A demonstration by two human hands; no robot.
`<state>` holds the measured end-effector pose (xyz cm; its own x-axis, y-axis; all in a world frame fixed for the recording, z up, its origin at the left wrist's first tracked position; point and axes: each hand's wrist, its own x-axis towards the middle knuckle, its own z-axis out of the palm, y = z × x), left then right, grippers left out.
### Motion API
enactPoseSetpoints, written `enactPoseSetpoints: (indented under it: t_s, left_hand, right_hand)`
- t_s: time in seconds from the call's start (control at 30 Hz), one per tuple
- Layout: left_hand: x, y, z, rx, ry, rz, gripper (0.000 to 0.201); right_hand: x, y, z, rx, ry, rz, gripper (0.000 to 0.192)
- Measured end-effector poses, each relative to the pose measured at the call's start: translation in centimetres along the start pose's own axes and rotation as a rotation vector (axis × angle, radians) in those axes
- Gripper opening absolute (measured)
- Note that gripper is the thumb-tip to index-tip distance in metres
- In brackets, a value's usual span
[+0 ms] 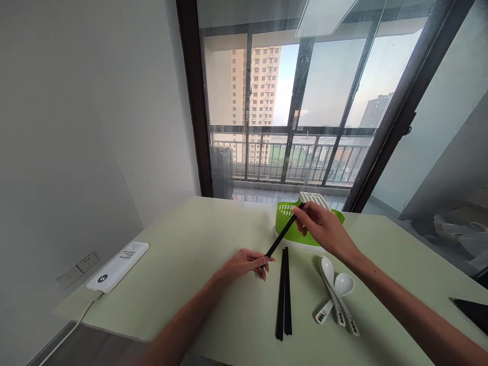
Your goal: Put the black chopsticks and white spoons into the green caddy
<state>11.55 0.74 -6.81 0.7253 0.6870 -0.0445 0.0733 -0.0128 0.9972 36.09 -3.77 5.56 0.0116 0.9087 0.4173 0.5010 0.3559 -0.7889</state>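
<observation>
A black chopstick (284, 231) slants across the air above the pale green table (213, 244). My right hand (324, 226) pinches its upper end near a green cutlery holder (290, 223) with a white slotted top (313, 199). My left hand (246, 264) grips the chopstick's lower end, fingers curled, just above the tabletop. Two more black chopsticks (284, 295) lie side by side on the table right of my left hand. Two white spoons (337, 292) lie crossed further right, below my right forearm.
A white power strip (118, 265) with a cable lies at the table's left edge by wall sockets (78, 268). A dark flat object (473, 311) sits at the right edge. A big window with a balcony railing stands behind the table.
</observation>
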Motion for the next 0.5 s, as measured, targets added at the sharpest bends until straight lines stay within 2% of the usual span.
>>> enactPoseSetpoints:
  t_s: [0.17, 0.27, 0.37, 0.5]
  left_hand:
    - [-0.1, -0.3, 0.0, 0.007, 0.021, 0.016, 0.047]
    - [0.1, -0.6, -0.1, -0.041, 0.077, 0.04, 0.053]
    - [0.4, -1.0, -0.4, -0.15, 0.163, 0.038, 0.069]
    - [0.7, -1.2, -0.8, -0.214, 0.249, 0.022, 0.066]
  right_hand:
    - [0.0, -0.2, -0.7, 0.003, -0.023, -0.036, 0.045]
    - [0.8, -0.7, -2.1, -0.049, 0.0, -0.08, 0.044]
    - [2.5, -1.8, -4.6, -0.061, 0.134, -0.097, 0.045]
    - [5.7, -2.9, -8.2, -0.173, 0.372, -0.169, 0.039]
